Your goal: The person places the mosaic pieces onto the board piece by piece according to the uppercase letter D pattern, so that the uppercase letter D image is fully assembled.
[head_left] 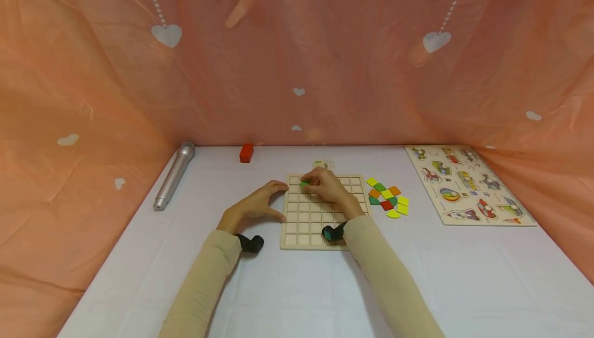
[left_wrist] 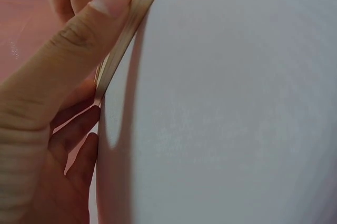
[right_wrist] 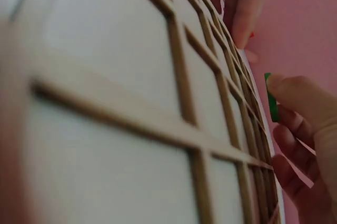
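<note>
A wooden grid board (head_left: 303, 228) with raised dividers lies flat in the middle of the table. Between thumb and fingertips, my right hand (head_left: 330, 187) pinches a small green tile (right_wrist: 271, 98) above the board's far left cells. My left hand (head_left: 255, 203) is at the board's left edge, thumb and fingers spread apart. In the left wrist view its thumb (left_wrist: 87, 29) touches the board's side (left_wrist: 126, 34). Right of the board lies a loose group of yellow, green, orange and red tiles (head_left: 387, 193), some with a curved edge.
Behind the board is a small printed card (head_left: 325, 164), partly hidden. A red block (head_left: 246, 153) stands at the back, and a silver microphone-like cylinder (head_left: 174, 175) lies at the left. A picture puzzle board (head_left: 468, 186) lies at the right. Orange cloth (head_left: 297, 60) surrounds the white table.
</note>
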Action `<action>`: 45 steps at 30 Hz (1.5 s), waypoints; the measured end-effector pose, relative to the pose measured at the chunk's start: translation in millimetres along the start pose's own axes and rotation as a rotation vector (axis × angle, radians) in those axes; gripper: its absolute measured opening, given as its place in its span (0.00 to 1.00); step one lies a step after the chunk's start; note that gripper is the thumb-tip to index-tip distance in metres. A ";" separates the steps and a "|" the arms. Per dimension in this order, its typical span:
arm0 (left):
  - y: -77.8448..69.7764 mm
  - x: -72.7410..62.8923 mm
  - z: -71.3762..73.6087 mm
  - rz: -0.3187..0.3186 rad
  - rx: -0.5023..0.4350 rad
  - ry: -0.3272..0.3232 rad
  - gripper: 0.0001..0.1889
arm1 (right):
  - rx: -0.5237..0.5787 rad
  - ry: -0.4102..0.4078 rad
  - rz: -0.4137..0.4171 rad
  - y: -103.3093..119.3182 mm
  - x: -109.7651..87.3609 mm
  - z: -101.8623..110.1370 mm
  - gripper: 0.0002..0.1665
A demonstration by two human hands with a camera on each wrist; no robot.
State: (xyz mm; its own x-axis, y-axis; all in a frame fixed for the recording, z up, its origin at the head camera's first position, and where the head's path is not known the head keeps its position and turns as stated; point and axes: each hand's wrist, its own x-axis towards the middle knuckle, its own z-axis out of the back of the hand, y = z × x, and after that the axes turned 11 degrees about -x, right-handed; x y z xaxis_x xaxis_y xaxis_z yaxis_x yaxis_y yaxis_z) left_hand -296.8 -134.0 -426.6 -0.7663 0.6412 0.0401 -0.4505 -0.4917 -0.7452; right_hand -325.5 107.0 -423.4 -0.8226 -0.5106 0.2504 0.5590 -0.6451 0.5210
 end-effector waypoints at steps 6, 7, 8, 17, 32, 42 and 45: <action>0.2 1.4 0.4 0.012 -0.006 0.000 0.46 | -0.043 -0.034 0.024 -2.4 0.4 -5.4 0.15; 0.3 1.7 0.3 0.015 -0.011 0.001 0.46 | -0.042 -0.036 0.020 -2.8 0.1 -5.8 0.14; 0.6 1.9 0.1 0.016 -0.014 0.001 0.46 | -0.037 -0.038 0.015 -3.1 -0.3 -6.1 0.14; 2.1 2.4 -1.8 0.018 -0.039 -0.006 0.45 | 0.025 -0.024 -0.022 -6.5 -2.3 -9.3 0.17; -2.5 0.2 -1.3 0.043 -0.032 0.001 0.46 | 0.094 0.017 -0.039 -11.0 -4.3 -7.0 0.14; -2.3 0.0 -2.0 0.064 -0.029 -0.002 0.46 | 0.091 0.037 -0.044 -12.1 -7.7 2.0 0.17; -2.8 -0.2 -1.9 0.055 -0.031 -0.004 0.46 | 0.119 0.016 -0.052 -17.8 -13.8 15.9 0.18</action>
State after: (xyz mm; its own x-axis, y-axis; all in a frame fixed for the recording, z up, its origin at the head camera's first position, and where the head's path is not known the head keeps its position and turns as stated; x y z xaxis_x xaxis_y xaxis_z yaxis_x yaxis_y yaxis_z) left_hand -294.5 -131.6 -425.8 -0.7915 0.6112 0.0011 -0.3930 -0.5074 -0.7668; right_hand -325.7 134.5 -423.1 -0.8478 -0.4879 0.2080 0.4986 -0.5994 0.6262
